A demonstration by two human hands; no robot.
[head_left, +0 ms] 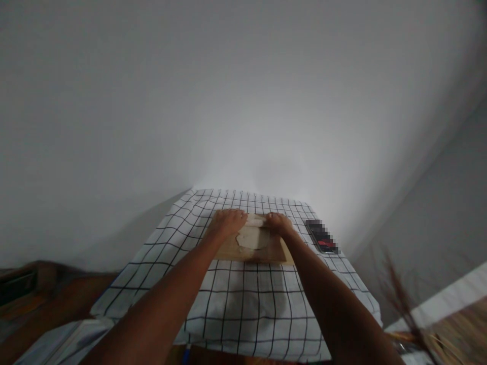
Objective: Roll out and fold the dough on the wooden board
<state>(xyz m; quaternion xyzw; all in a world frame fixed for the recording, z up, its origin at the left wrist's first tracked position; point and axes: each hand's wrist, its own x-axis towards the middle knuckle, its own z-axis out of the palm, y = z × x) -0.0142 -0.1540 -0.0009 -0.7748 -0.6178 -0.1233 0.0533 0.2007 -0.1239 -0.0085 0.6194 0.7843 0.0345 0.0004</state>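
A flattened piece of pale dough (251, 239) with an uneven edge lies on a wooden board (228, 252). Across the dough's far side rests a pale rolling pin (256, 221), its middle showing between my hands. My left hand (229, 220) is closed over the pin's left end, and my right hand (279, 222) grips its right end. Both forearms reach forward over the near part of the table, and the pin's ends are hidden under my fingers.
The board stands on a table with a white, black-checked cloth (243, 304). A phone (322, 236) lies at the right edge. Behind the table rises a plain wall (243, 101). Blurred thin reddish-brown stalks (399, 291) stand at the lower right, and wooden furniture (68, 299) at the lower left.
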